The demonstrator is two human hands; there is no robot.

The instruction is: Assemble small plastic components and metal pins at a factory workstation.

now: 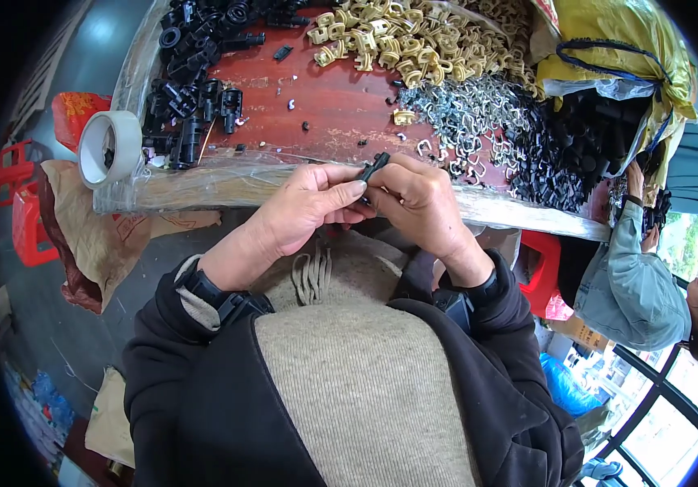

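Just over the near edge of the red table [332,105], both hands meet on a small black plastic part [374,166]. My left hand [314,203] pinches its lower end between thumb and fingers. Around its upper end, the fingers of my right hand [415,195] are closed. Much of the part is hidden by the fingers, so its full shape does not show. Beyond my right hand lie a heap of small metal clips [471,118] and a pile of small black pieces [548,166]. One cream plastic piece [403,118] lies by the clips.
Cream plastic parts [414,40] are heaped at the back, black plastic fittings [194,101] at the left. A tape roll [111,149] stands at the left corner. A yellow sack [617,49] rests at the right, near another person [641,284]. Red stools [30,223] stand on the floor.
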